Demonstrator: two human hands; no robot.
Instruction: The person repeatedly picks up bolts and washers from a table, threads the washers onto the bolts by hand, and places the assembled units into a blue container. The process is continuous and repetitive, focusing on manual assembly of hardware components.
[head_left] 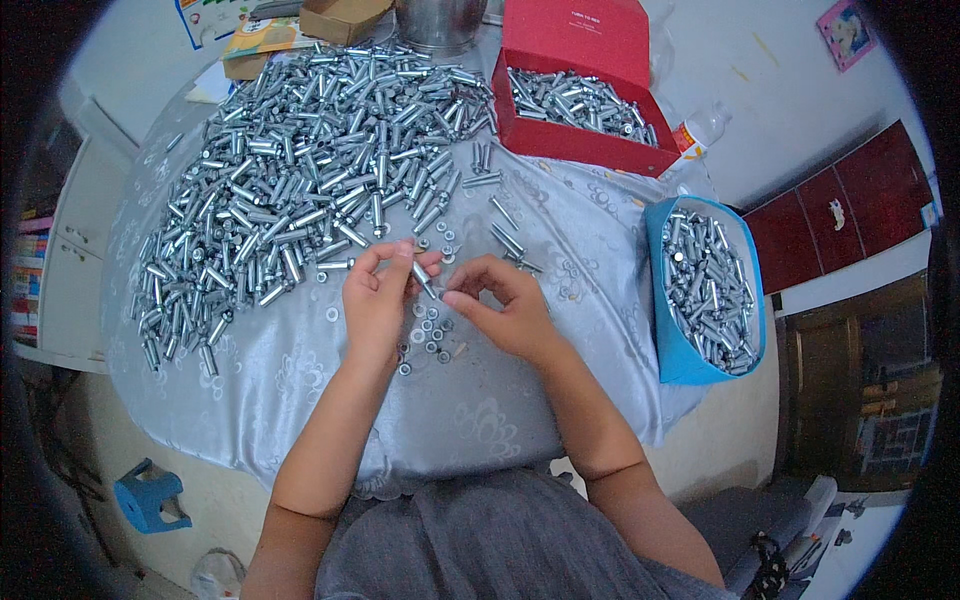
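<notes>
Between the thumb and fingers of my left hand (374, 305) is a silver expansion bolt (424, 278), its thin end slanting down toward the right. My right hand (515, 312) is closed in a pinch at that thin end; anything between its fingertips is too small to make out. Loose nuts and washers (431, 328) lie on the cloth just below both hands. Beyond my left hand spreads a large heap of similar bolts (300, 170). A few single bolts (507, 238) lie beyond my right hand.
A silvery patterned cloth (300, 400) covers the table. At the back right stands an open red box (590, 145) of bolts, and at the right edge a blue fabric bin (690, 372) holds more. A plastic bottle (708, 125), a metal pot (437, 25) and a cardboard box (343, 20) stand behind.
</notes>
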